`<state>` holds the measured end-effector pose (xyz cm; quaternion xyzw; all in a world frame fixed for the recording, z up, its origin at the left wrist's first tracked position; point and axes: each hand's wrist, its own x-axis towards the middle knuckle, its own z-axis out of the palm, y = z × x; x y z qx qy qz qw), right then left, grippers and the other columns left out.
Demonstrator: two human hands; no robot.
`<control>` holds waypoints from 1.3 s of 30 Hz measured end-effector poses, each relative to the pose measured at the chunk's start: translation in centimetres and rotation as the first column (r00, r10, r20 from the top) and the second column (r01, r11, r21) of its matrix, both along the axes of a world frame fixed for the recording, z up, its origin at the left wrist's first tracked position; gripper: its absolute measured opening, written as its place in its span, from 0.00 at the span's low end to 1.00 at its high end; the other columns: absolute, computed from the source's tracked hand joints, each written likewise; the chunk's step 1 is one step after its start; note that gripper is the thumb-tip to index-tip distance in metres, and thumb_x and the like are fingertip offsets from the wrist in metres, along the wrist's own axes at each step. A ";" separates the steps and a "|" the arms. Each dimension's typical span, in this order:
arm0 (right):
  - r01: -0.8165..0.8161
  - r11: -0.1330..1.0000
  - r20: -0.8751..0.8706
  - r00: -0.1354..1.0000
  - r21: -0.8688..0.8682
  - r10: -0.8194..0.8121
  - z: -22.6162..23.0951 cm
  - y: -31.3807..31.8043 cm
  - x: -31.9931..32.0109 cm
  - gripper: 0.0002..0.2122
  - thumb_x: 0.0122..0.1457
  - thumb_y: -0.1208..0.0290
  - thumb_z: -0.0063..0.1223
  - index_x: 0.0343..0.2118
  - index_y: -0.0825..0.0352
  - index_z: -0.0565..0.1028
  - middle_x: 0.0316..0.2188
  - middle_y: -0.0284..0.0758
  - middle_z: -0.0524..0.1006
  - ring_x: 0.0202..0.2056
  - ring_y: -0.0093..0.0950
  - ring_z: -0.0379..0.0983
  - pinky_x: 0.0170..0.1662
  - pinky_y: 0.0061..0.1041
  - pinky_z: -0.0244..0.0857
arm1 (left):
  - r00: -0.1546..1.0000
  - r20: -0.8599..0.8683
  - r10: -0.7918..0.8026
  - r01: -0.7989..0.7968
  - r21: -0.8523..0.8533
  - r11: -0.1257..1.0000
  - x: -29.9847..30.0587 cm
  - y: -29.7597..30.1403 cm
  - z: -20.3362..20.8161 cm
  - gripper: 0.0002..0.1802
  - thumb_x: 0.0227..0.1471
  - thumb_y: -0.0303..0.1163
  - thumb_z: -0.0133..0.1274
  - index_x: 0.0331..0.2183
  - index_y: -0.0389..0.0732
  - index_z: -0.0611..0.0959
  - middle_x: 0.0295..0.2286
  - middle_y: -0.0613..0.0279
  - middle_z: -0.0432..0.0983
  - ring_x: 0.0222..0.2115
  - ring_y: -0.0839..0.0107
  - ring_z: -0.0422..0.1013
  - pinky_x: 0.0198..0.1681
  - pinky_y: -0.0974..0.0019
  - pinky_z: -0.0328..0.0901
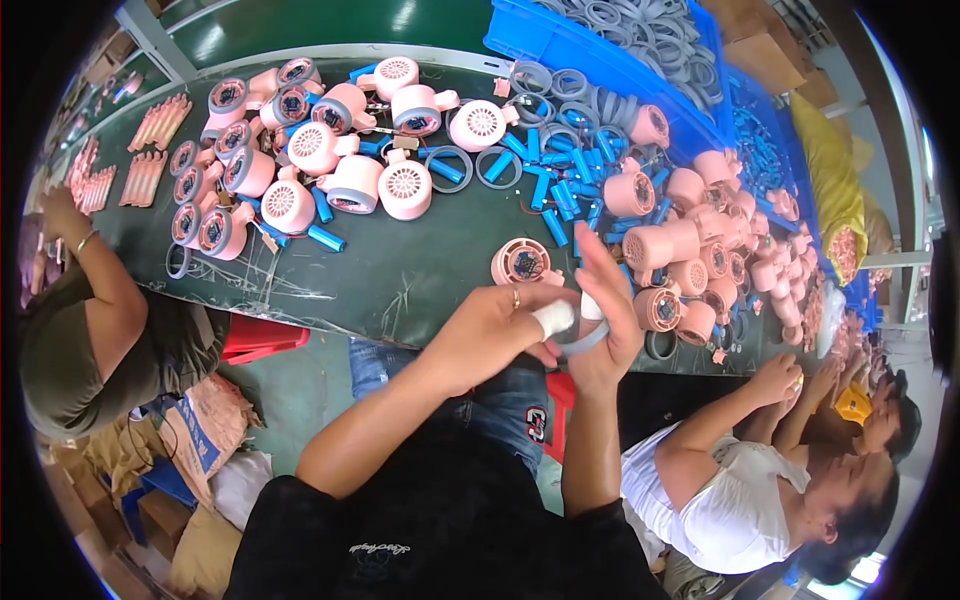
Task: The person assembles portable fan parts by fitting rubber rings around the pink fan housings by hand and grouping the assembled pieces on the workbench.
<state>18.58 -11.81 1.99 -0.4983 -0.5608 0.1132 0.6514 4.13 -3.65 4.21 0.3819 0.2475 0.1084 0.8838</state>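
Over the table's near edge my two hands meet. My left hand [492,332] is closed, its white-wrapped thumb and fingers pressing at a grey ring [585,341]. My right hand [612,325] bears the same ring against its palm; some of its fingers point upward and one has a white wrap. What else lies between the palms is hidden. Just beyond them a pink fan housing [522,262] lies with its circuit board showing. Blue cylindrical batteries [565,198] are scattered past it.
Pink fan housings with grey rings [352,184] crowd the far left, beside pink handle pieces [145,178]. More housings [690,245] pile at the right. A blue bin [610,45] of grey rings stands behind. Co-workers sit left [95,330] and right [730,490].
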 end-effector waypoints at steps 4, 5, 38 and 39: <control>-0.100 0.995 0.029 0.995 0.006 0.100 0.4 -0.1 0.4 0.16 0.59 0.75 0.58 0.51 0.69 0.79 0.60 0.49 0.72 0.67 0.51 0.59 0.68 0.50 0.51 | 0.993 0.111 -0.051 0.072 -0.195 0.978 0.4 -0.4 -0.7 0.20 0.57 0.26 0.58 0.50 0.28 0.78 0.42 0.56 0.79 0.41 0.69 0.78 0.44 0.65 0.75; -0.184 0.983 0.023 0.983 -0.019 0.185 0.2 -0.3 0.8 0.19 0.58 0.77 0.57 0.54 0.67 0.78 0.62 0.47 0.71 0.69 0.51 0.53 0.70 0.50 0.45 | 0.990 0.136 -0.045 0.075 -0.225 0.971 0.7 -0.6 -0.7 0.21 0.57 0.25 0.58 0.51 0.28 0.78 0.43 0.55 0.79 0.41 0.69 0.78 0.45 0.65 0.75; -0.278 0.942 -0.329 0.922 -0.188 0.207 -0.9 -2.6 1.1 0.35 0.48 0.81 0.69 0.61 0.76 0.67 0.60 0.47 0.70 0.60 0.41 0.70 0.63 0.40 0.65 | 0.964 -0.176 0.198 -0.137 0.309 0.941 0.2 -0.8 -0.5 0.21 0.57 0.16 0.50 0.52 0.30 0.77 0.41 0.53 0.82 0.37 0.72 0.80 0.37 0.70 0.75; -0.251 0.954 -0.391 0.904 -0.166 0.170 -1.2 -2.7 1.4 0.36 0.48 0.81 0.70 0.62 0.76 0.66 0.60 0.47 0.70 0.60 0.41 0.70 0.63 0.40 0.64 | 0.953 -0.131 0.274 -0.194 0.431 0.881 0.0 -1.4 -0.8 0.21 0.57 0.18 0.53 0.54 0.32 0.77 0.41 0.56 0.82 0.36 0.75 0.79 0.36 0.71 0.75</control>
